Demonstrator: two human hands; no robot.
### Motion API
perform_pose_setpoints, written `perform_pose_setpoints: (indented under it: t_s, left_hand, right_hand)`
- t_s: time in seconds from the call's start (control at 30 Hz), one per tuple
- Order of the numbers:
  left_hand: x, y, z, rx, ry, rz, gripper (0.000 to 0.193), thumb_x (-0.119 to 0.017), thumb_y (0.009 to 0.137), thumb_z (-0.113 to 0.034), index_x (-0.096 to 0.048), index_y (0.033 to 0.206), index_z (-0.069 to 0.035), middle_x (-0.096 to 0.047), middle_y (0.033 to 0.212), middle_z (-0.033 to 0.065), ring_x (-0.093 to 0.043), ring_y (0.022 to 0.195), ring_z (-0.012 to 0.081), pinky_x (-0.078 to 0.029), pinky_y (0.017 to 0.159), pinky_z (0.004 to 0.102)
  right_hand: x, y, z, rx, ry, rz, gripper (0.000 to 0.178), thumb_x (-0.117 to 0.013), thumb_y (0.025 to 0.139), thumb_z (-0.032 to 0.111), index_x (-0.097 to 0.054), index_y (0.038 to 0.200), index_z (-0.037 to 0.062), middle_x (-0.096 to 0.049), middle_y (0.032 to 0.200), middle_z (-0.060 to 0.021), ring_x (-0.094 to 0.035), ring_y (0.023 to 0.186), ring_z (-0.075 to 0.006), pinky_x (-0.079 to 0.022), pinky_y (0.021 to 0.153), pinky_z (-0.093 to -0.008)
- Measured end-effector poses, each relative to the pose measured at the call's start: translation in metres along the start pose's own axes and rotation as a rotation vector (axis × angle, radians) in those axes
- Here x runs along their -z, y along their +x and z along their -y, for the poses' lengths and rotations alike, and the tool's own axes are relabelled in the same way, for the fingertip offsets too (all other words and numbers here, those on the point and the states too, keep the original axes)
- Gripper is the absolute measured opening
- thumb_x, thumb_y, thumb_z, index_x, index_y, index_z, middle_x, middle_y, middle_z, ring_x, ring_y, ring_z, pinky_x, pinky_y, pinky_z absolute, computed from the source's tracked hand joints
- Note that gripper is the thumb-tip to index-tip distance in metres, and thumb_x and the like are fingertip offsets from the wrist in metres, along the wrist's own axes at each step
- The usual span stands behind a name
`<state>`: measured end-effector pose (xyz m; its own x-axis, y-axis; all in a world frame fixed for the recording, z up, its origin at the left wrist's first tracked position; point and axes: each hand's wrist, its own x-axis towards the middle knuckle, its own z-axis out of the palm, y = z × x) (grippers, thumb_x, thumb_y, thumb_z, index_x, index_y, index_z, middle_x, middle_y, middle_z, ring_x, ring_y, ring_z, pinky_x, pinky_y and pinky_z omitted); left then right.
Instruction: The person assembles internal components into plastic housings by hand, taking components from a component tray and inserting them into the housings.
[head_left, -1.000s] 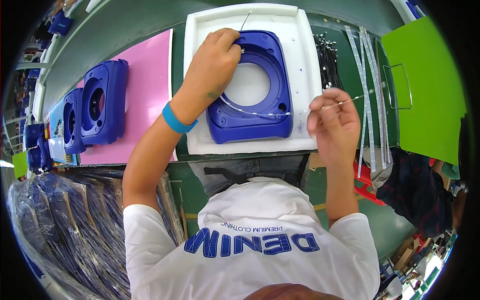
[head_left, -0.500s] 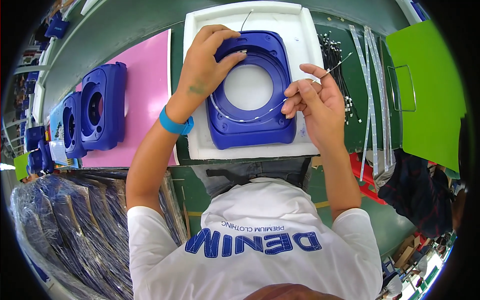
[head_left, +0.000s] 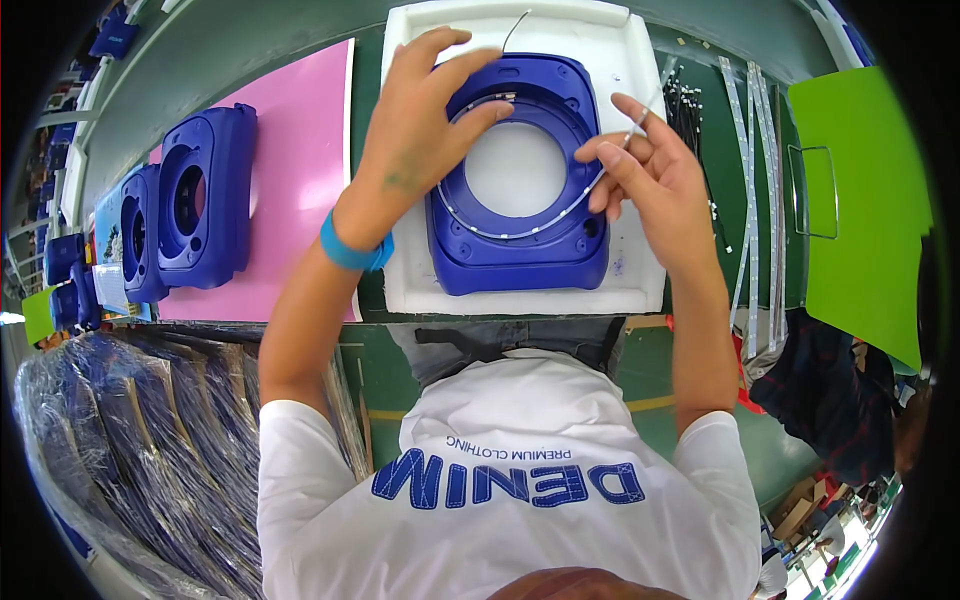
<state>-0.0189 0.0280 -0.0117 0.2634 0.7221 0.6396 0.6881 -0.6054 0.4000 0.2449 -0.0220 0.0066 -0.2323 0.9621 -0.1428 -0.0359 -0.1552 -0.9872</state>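
Observation:
A blue plastic housing [head_left: 520, 272] with a large round opening lies in a white foam tray [head_left: 640, 262] before me. A thin white LED strip [head_left: 508, 236] curves around the left and lower side of its ring, then rises at the right into my right hand [head_left: 655, 185]. There, thumb and fingers pinch the strip, and its loose end sticks up beyond them. My left hand [head_left: 425, 115] is over the housing's upper left, thumb and fingers spread. Whether its fingertips touch the rim is unclear. A thin dark wire [head_left: 512, 32] sticks out above the housing.
Two more blue housings [head_left: 205, 195] stand at the left, near a pink sheet [head_left: 300, 200]. Right of the tray lie black cables [head_left: 683, 120] with white connectors and several LED strips [head_left: 750, 190]. A green panel with a wire handle [head_left: 860, 210] is farther right. Plastic-wrapped goods [head_left: 170, 440] sit lower left.
The strip now follows the ring's lower right more closely, and my right hand has shifted along it. My left fingers have lifted slightly. The whole view has shifted a little.

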Motion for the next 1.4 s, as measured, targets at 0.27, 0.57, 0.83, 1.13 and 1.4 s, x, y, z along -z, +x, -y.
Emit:
perform_pose_setpoints:
  t_s: [0.27, 0.57, 0.83, 1.13, 1.4]
  left_hand:
    - [0.040, -0.066, -0.023, -0.038, -0.315, 0.292, 0.031, -0.095, 0.076, -0.018, -0.067, 0.072, -0.005, -0.064, 0.084, 0.0064, -0.066, 0.092, 0.0303, -0.054, 0.103, 0.0512]
    - [0.010, -0.011, -0.029, -0.114, -0.065, 0.068, 0.022, -0.085, 0.082, -0.012, -0.078, 0.102, -0.006, -0.071, 0.108, 0.0093, -0.067, 0.101, 0.0328, -0.055, 0.091, 0.0442]
    - [-0.019, 0.020, -0.004, -0.331, 0.030, 0.115, 0.021, -0.077, 0.079, -0.001, -0.079, 0.099, -0.007, -0.070, 0.099, 0.0054, -0.067, 0.094, 0.0265, -0.056, 0.083, 0.0402]
    - [-0.028, 0.012, -0.013, -0.404, 0.213, 0.175, 0.018, -0.072, 0.078, -0.011, -0.077, 0.095, -0.011, -0.067, 0.091, 0.0024, -0.067, 0.090, 0.0232, -0.055, 0.077, 0.0374]
    - [-0.031, 0.010, -0.025, -0.387, 0.312, 0.158, 0.012, -0.070, 0.078, -0.011, -0.074, 0.090, -0.009, -0.063, 0.080, 0.0017, -0.066, 0.083, 0.0210, -0.054, 0.071, 0.0347]
  right_hand:
    - [0.001, 0.002, 0.018, 0.172, -0.851, 0.086, 0.048, -0.077, 0.095, 0.017, -0.067, 0.139, 0.0017, -0.069, 0.109, -0.0090, -0.068, 0.084, -0.0217, -0.055, 0.077, -0.0347]
    - [-0.023, -0.003, 0.010, 0.379, -1.202, -0.024, 0.038, -0.074, 0.095, 0.012, -0.069, 0.131, 0.0024, -0.067, 0.115, -0.0127, -0.070, 0.103, -0.0342, -0.059, 0.087, -0.0459]
    - [-0.024, -0.010, 0.000, 0.447, -1.223, -0.108, 0.034, -0.074, 0.093, 0.010, -0.070, 0.125, -0.0009, -0.066, 0.109, -0.0134, -0.069, 0.099, -0.0344, -0.059, 0.083, -0.0457]
    - [-0.028, -0.015, -0.008, 0.532, -1.323, -0.179, 0.031, -0.079, 0.092, 0.013, -0.073, 0.117, -0.0049, -0.064, 0.095, -0.0133, -0.069, 0.086, -0.0312, -0.058, 0.073, -0.0421]
    - [-0.032, -0.013, -0.004, 0.632, -1.492, -0.127, 0.019, -0.074, 0.089, 0.007, -0.075, 0.103, -0.0060, -0.063, 0.092, -0.0111, -0.068, 0.085, -0.0259, -0.059, 0.070, -0.0380]
